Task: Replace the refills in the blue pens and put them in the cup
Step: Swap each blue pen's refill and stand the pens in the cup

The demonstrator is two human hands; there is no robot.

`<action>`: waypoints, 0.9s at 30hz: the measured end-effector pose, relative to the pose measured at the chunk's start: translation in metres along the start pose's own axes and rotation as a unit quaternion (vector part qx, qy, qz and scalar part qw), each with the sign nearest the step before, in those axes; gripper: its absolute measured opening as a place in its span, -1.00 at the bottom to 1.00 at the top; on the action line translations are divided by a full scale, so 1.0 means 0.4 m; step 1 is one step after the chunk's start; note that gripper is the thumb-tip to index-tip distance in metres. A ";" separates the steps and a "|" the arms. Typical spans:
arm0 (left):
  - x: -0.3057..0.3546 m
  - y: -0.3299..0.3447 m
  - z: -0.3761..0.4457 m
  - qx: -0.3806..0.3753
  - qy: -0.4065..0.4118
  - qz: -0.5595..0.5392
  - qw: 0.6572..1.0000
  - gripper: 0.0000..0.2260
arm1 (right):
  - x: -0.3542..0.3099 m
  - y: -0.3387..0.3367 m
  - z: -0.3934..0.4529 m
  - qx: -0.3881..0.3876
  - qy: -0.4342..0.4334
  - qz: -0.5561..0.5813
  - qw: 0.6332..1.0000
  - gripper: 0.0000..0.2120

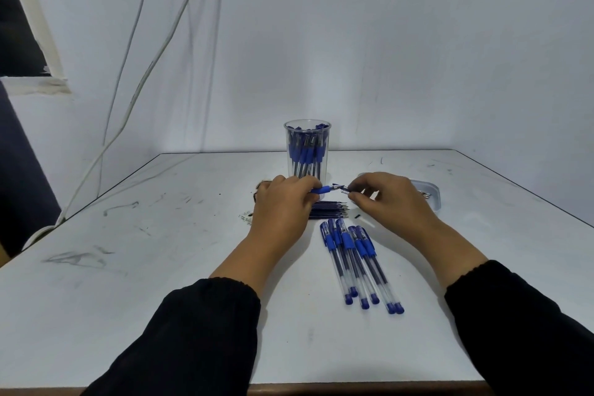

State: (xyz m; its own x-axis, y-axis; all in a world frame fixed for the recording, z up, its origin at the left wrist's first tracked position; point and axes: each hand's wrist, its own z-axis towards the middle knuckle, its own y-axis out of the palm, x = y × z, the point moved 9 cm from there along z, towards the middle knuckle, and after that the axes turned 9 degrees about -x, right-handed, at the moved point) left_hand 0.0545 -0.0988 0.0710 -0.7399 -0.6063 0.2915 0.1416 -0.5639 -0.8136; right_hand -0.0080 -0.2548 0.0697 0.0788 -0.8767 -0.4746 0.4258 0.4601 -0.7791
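A: What lies nearest on the desk [135, 315]?

B: Five capped blue pens [360, 264], side by side, between the two forearms. I'd judge they are waiting for new refills.

A: And beyond them?

B: A stack of loose refills [329, 210], partly under the left hand [283, 202]. Above it, that hand grips the pen being worked on [324, 190] by its blue grip, fingers curled round it. The right hand [385, 199] pinches a small clear piece [345, 191] at the pen's tip end; I take it for the nose cone, though it is too small to be sure.

A: So the step is screwing or unscrewing the tip?

B: Likely, and I cannot tell which. To do it well, hold the barrel steady with the left hand, keep the small piece in line with the barrel, and turn it gently so the thread does not cross.

A: Farther back?

B: A shallow clear tray [429, 190] behind the right hand, with small metal bits in it. Farthest, the clear cup [307, 151], upright and already holding many blue pens.
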 end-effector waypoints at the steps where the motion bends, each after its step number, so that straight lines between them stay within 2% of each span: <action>1: -0.001 -0.002 0.000 0.001 -0.001 -0.001 1.000 -0.81 | 0.001 0.000 -0.001 0.001 0.002 0.004 1.000 -0.89; 9: 0.006 0.007 0.003 -0.003 0.018 0.012 1.000 -0.80 | 0.003 -0.001 0.000 0.005 0.006 0.024 1.000 -0.86; 12: 0.003 0.005 0.003 -0.008 0.021 0.018 1.000 -0.77 | 0.000 0.004 0.003 0.004 -0.004 0.078 0.997 -0.76; 16: 0.003 0.008 0.005 -0.006 0.014 0.005 1.000 -0.75 | 0.001 0.007 0.007 0.000 0.006 0.146 0.989 -0.85; 20: 0.011 0.009 0.007 -0.001 0.018 -0.012 1.000 -0.78 | 0.015 0.030 0.007 -0.030 0.041 0.264 0.963 -0.82; 27: 0.023 0.000 0.001 0.025 0.021 -0.020 0.999 -0.80 | 0.012 0.053 0.014 -0.044 0.052 0.343 0.937 -0.84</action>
State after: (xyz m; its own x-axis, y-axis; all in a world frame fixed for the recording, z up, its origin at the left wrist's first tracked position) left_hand 0.0479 -0.1044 0.0739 -0.7725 -0.5594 0.3004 0.1438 -0.6150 -0.7753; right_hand 0.0066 -0.2502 0.0533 0.2166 -0.3533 -0.9101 0.2300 0.9245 -0.3041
